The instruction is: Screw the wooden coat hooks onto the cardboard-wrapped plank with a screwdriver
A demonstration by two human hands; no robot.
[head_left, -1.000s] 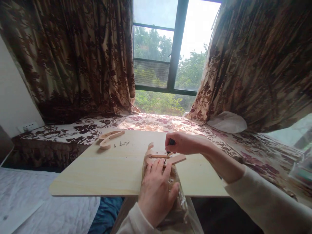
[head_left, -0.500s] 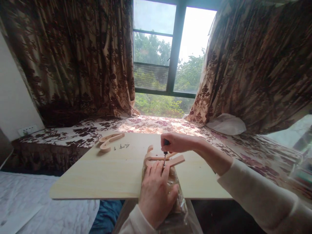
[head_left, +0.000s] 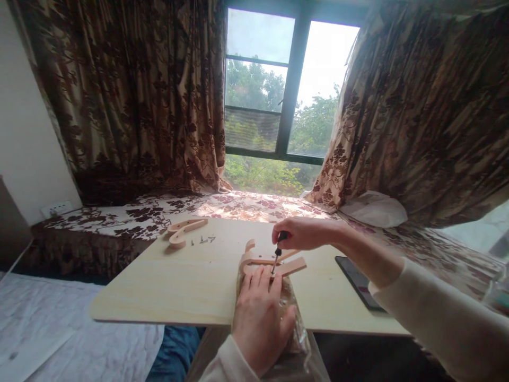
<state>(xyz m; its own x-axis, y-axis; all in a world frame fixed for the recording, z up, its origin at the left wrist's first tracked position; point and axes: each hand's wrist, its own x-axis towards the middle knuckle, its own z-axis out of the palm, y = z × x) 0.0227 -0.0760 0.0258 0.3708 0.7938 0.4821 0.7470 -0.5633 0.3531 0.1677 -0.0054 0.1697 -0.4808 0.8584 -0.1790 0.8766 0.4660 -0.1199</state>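
My right hand is wrapped round the black handle of a screwdriver, whose shaft points down at a light wooden assembly with curved and straight parts. My left hand lies spread, palm down, over the near edge of the assembly and a clear plastic-wrapped package beneath it. The screwdriver's tip is beside the left fingertips. Two curved wooden pieces lie at the table's far left, with several small screws to their right.
The pale wooden table stands before a ledge with floral cloth. A dark tablet-like device lies on the table's right side, partly under my right forearm. A white plastic bag rests on the ledge.
The view has shifted, so things appear slightly farther right. The screwdriver leans more, its handle tilted to the right. More of the dark device shows beside my right forearm.
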